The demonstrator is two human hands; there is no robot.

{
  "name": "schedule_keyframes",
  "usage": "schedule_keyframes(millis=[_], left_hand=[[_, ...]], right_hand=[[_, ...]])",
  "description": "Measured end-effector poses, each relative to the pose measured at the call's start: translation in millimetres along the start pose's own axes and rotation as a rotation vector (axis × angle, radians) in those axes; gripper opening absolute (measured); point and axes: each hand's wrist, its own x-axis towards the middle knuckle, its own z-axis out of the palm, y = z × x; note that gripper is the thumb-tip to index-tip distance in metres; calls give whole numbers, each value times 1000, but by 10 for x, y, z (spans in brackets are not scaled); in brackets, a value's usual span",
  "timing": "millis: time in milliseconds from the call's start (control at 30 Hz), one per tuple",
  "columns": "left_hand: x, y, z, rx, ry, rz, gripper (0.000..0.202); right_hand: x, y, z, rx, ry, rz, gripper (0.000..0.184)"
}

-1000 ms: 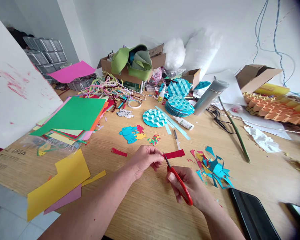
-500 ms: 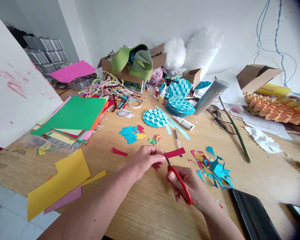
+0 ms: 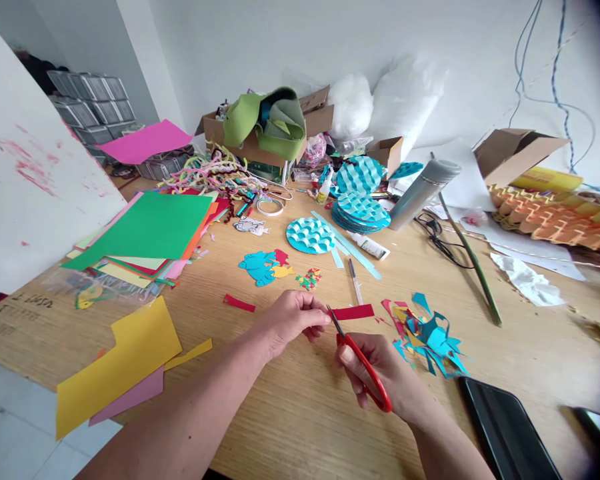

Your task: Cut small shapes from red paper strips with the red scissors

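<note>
Between thumb and fingers, my left hand (image 3: 297, 320) pinches the left end of a red paper strip (image 3: 354, 312). My right hand (image 3: 373, 367) is closed round the red-handled scissors (image 3: 367, 373). Their blades meet the strip close to my left fingertips, and the rest of it sticks out to the right. Another short red strip (image 3: 239, 303) lies to the left of my left hand. Beyond my hands are a blue paper fish (image 3: 259, 268), a yellow fish (image 3: 282, 272), a red one (image 3: 281, 257) and a small heap of coloured paper bits (image 3: 309, 279).
Blue and red paper scraps (image 3: 435, 337) lie right of the scissors, near a black phone (image 3: 510, 427). A pen (image 3: 355, 281), glue bottle (image 3: 369, 246) and blue woven disc (image 3: 310, 236) sit further back. Coloured sheets (image 3: 145, 227) and yellow paper (image 3: 125, 360) are at left.
The red strip has tilted down at its right end and now lies nearly level. The scissors have shifted slightly right and down; my left hand has hardly moved.
</note>
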Motion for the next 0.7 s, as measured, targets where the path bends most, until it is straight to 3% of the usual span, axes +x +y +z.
schedule_keyframes(millis=[700], left_hand=[[-2, -12, 24, -91, 44, 7, 21]], right_hand=[[38, 42, 32, 45, 21, -35, 53]])
